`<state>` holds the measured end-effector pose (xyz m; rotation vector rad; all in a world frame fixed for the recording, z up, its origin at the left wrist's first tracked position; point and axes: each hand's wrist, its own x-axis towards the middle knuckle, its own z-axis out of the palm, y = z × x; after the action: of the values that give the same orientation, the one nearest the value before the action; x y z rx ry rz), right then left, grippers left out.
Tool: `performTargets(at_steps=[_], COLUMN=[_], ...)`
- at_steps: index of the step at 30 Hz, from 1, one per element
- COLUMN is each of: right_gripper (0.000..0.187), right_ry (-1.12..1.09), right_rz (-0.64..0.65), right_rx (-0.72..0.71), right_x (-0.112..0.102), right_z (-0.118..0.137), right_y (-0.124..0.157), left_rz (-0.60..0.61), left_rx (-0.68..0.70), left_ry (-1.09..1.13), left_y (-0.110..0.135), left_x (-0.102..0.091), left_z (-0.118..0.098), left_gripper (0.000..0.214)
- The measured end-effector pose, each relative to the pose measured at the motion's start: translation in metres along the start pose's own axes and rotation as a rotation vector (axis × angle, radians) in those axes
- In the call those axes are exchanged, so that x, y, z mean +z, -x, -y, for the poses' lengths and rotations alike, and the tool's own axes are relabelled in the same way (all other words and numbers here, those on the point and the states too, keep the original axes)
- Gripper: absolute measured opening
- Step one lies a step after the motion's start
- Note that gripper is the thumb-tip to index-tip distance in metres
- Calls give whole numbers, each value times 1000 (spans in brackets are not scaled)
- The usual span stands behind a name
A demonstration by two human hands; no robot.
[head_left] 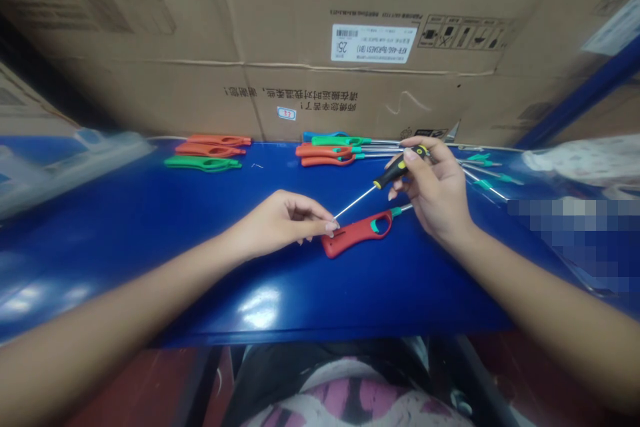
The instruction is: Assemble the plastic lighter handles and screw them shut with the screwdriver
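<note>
Right hand grips screwdriver over red lighter; left hand pinches screwdriver's tip at lighter's butt end. Keep shaft straight, pressure light.

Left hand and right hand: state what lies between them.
In the head view, a screwdriver held in the right hand slants down to the left hand, with a red lighter just below its shaft in the picture.

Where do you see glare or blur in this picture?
Head view: white glare on the blue table near its front edge; head view: smeared blur on the pale object at far left and the white patterned item at far right; head view: screwdriver noticeably clearer.
</note>
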<state>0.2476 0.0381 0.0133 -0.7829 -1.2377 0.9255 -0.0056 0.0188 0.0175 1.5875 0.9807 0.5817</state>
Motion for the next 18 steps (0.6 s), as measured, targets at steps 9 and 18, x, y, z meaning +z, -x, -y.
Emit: performTargets(at_steps=[9, 18], right_gripper=[24, 38], right_ry=[131, 240], right_rz=[133, 233], right_rx=[-171, -387], right_x=[-4, -3], right_z=[10, 21], right_y=[4, 9], left_rz=[54, 73], left_rx=[43, 24], left_ry=[-43, 21], left_y=[0, 1], left_x=[2, 6], left_z=[1, -1], left_gripper=[19, 16])
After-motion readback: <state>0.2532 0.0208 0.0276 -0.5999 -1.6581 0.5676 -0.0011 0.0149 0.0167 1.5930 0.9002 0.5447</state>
